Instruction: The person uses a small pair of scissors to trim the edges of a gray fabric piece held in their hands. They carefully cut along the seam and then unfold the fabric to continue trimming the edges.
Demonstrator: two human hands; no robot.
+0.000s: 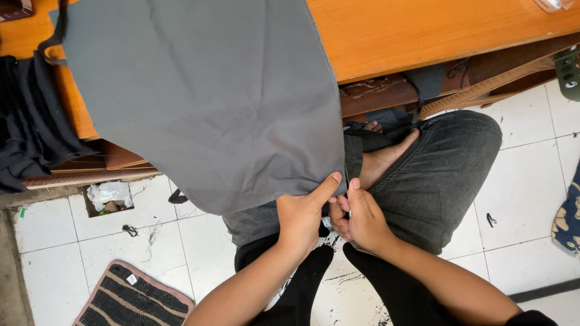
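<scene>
A large sheet of grey fabric (205,102) hangs from the orange wooden table (423,30) down toward my lap. My left hand (302,214) pinches its lower right corner between thumb and fingers. My right hand (359,217) is pressed against the left one and grips the same fabric edge beside it. Below my hands are my crossed legs in dark grey jeans (441,175), with a bare foot (383,160) tucked on my thigh.
Black cloth (27,127) is heaped at the table's left end. On the white tiled floor (519,199) lie a striped mat (133,296), thread scraps and a hole holding a plastic wrapper (109,196). A patterned cloth (568,220) lies at the right edge.
</scene>
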